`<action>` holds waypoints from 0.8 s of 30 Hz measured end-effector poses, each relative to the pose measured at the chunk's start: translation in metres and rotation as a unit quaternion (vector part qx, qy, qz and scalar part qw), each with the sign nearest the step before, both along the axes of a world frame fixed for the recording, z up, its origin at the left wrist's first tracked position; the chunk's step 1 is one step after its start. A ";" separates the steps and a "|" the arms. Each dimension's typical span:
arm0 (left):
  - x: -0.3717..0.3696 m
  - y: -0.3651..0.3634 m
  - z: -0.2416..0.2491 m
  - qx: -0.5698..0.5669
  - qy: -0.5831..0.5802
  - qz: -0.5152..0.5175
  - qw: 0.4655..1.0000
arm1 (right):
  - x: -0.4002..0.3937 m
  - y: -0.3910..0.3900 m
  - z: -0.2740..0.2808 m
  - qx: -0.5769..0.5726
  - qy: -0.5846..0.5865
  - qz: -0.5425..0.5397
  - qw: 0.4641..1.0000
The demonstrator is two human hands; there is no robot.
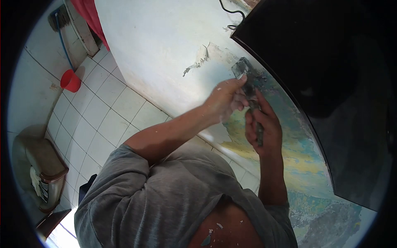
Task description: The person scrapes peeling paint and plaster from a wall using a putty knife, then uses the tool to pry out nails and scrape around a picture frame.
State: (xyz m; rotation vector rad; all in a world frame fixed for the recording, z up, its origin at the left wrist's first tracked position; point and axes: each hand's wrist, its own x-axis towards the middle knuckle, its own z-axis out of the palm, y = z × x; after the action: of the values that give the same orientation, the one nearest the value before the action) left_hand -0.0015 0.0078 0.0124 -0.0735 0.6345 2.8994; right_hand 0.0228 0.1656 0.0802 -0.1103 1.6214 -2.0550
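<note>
My right hand [266, 126] is wrapped round the handle of a dark scraper [249, 84], close to the wall. With its thumb on the flat blade, my left hand [227, 99] pinches the scraper near its upper end. Behind the tool, the wall [165, 53] shows peeling white paint, with a loose flap [202, 56] up and to the left. Patches of green, yellow and blue old paint [289, 144] lie bare below and to the right.
A large dark panel [331, 82] with a black cable stands at the right. At the left are a red bucket [70, 81], a broom [60, 20], a worn armchair [41, 161] and the tiled floor [97, 107]. Paint flakes lie on my chest.
</note>
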 end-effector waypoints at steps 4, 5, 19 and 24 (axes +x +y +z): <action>0.004 -0.009 -0.002 -0.018 0.013 0.000 1.000 | 0.004 -0.001 -0.001 -0.003 -0.008 -0.001 1.000; 0.005 -0.001 0.000 -0.013 0.007 -0.010 1.000 | 0.004 0.006 0.001 -0.005 -0.010 0.002 1.000; 0.000 -0.004 0.003 -0.033 0.029 -0.016 0.999 | -0.002 -0.001 0.011 0.008 0.007 0.011 1.000; -0.005 -0.021 -0.004 -0.018 0.031 0.017 0.999 | -0.006 -0.021 0.008 0.025 0.006 0.021 0.999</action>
State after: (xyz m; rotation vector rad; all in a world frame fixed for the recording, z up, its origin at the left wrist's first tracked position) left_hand -0.0067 -0.0129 0.0086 0.0015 0.7015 2.9341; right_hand 0.0164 0.1447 0.0884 -0.1381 1.6616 -1.9853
